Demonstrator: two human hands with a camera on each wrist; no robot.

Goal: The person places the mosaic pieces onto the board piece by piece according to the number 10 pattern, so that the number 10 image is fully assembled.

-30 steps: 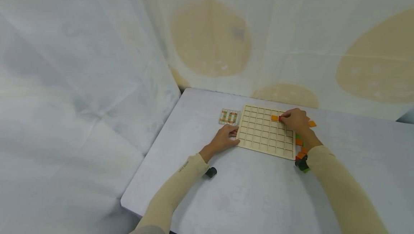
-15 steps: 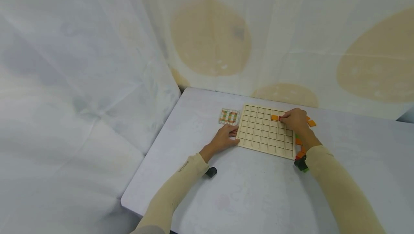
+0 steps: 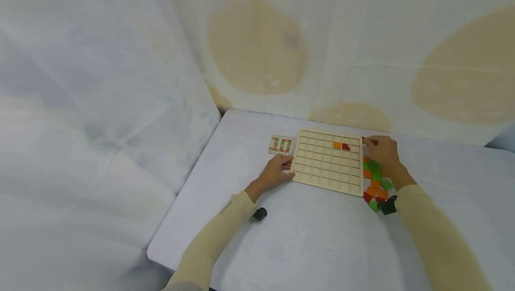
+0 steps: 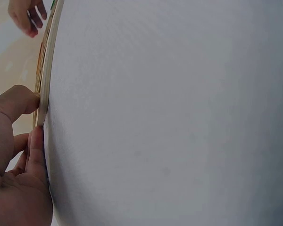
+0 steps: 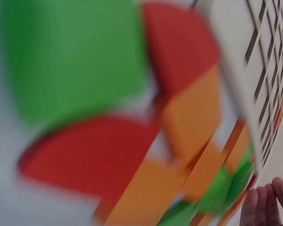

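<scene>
Two tiles, one orange (image 3: pixel 337 145) and one red (image 3: pixel 346 147), sit in the wooden grid board (image 3: pixel 327 164) on the tabletop (image 3: pixel 314 233). Left hand (image 3: pixel 275 172) pinches the board's 9 o'clock edge. Right hand (image 3: pixel 382 149), fingers curled, touches a red tile (image 3: pixel 364 140) just off its 2 o'clock corner; whether it grips it I cannot tell. Loose tiles (image 3: pixel 375 183) lie at 3 o'clock.
</scene>
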